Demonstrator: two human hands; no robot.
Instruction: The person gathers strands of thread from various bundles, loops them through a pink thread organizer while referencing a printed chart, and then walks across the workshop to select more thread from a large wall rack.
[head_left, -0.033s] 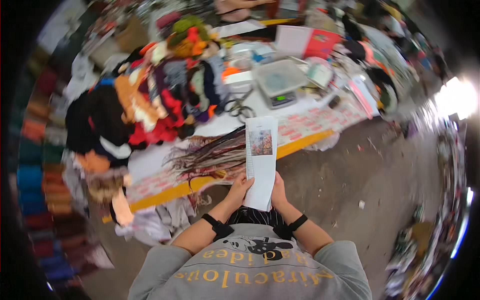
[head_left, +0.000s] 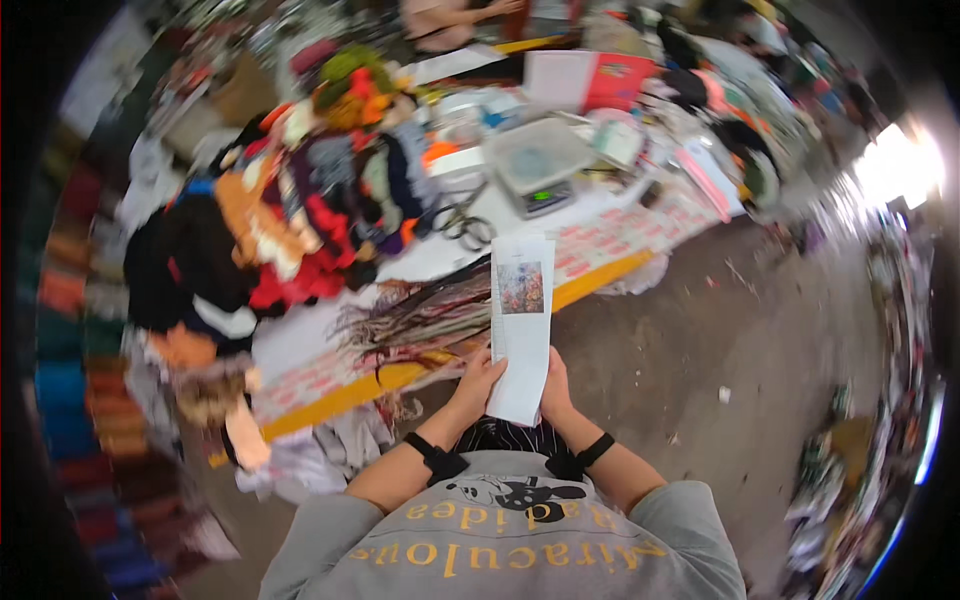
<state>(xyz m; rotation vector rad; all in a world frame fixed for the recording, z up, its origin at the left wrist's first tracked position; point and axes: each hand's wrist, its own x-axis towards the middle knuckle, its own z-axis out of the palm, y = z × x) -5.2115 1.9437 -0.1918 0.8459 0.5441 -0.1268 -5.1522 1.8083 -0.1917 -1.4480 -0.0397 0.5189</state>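
Note:
My left hand (head_left: 478, 388) grips the lower left side of a folded paper sheet (head_left: 520, 350), thumb on top. On the opposite edge, my right hand (head_left: 556, 388) holds the same sheet, its fingers partly behind it. A small colour picture of what look like flowers is printed on the upper half. Just beyond the paper, a bundle of long dark and pale yarn strands (head_left: 425, 315) lies across the table's near edge. Past the strands are black-handled scissors (head_left: 465, 226) and a scale (head_left: 545, 197) with a clear plastic tub (head_left: 537, 155) on top.
Heaped yarn in many colours (head_left: 320, 200) covers the table's left part. A white and red box (head_left: 590, 80) stands behind the tub. Along the table (head_left: 350, 405) runs a yellow front edge. Another person (head_left: 445, 22) is at the far side. Shelves of coloured rolls (head_left: 65, 385) line the left.
The table and its things have shifted slightly left in the picture as my view turned. Both hands keep the same hold on the paper.

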